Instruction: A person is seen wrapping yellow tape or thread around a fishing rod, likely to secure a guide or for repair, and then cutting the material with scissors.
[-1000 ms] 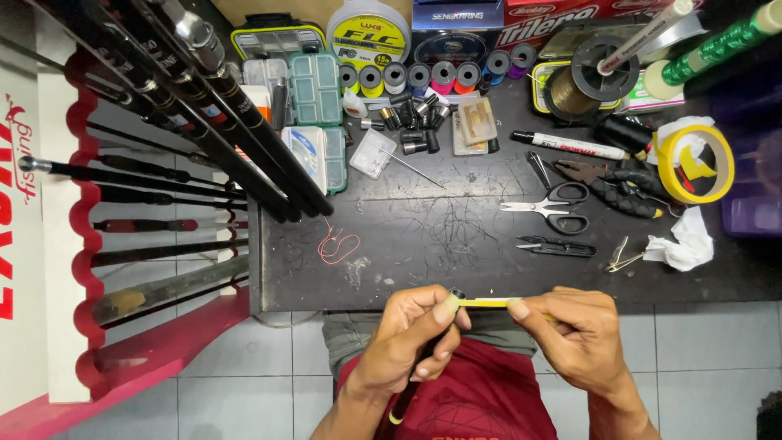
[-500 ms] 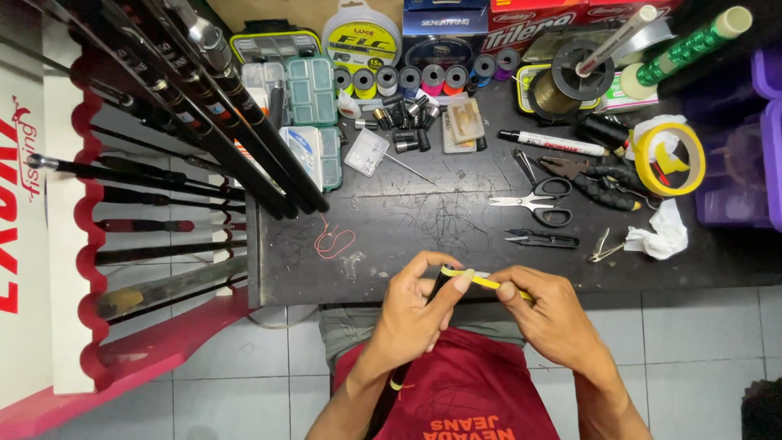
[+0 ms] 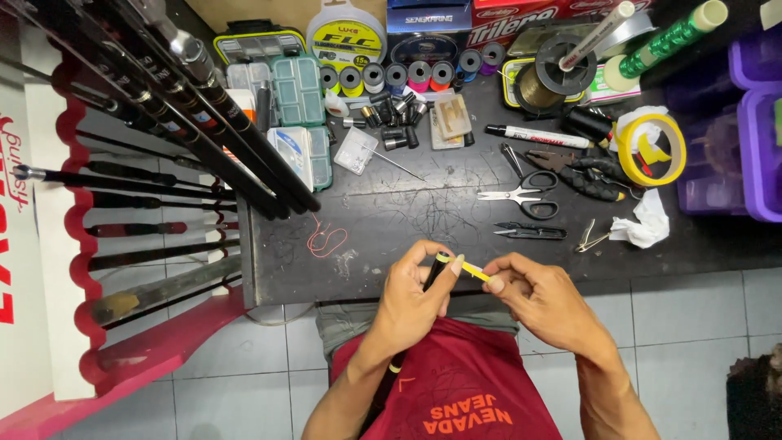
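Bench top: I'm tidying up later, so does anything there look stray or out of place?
Yes. A loose red thread loop lies alone on the black bench, and a crumpled white tissue sits at its right end. Both hands, left and right, pinch a yellow strip.

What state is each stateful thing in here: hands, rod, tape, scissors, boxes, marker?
Left hand: closed around the dark rod.
Right hand: pinching the yellow tape strip.
Dark rod: held, end pointing up toward the bench.
Yellow tape strip: stretched from rod end to right fingers.
Scissors: lying slightly open.
Green tackle box: lid shut.
Marker: capped, lying flat.
Yellow tape roll: lying flat.
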